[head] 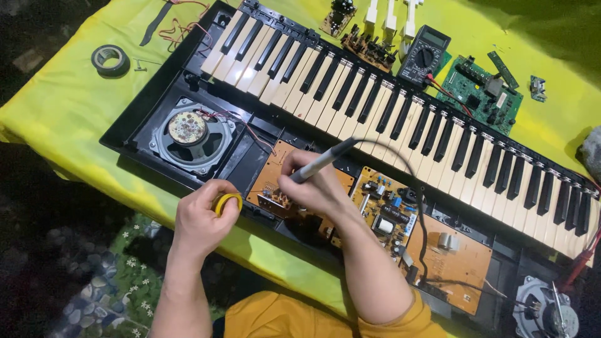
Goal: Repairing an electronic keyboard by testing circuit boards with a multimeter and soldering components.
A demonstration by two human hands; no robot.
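Near the lower middle of the frame, the right hand is gripping a grey pen-shaped tool, fingers clamped around its shaft, with the tip hidden behind the hand over an orange circuit board inside an opened keyboard. Left of it, the left hand is closing around a yellow tape roll, pinching it just beside the board's edge. Both hands are sitting near each other but apart. Upper left of the hands, a round speaker is sitting in the keyboard's black casing. Right of the hands, a second orange board with components is lying in the casing. Along the upper frame, a black tape roll, a multimeter and a green circuit board are lying on the yellow-covered worktop.
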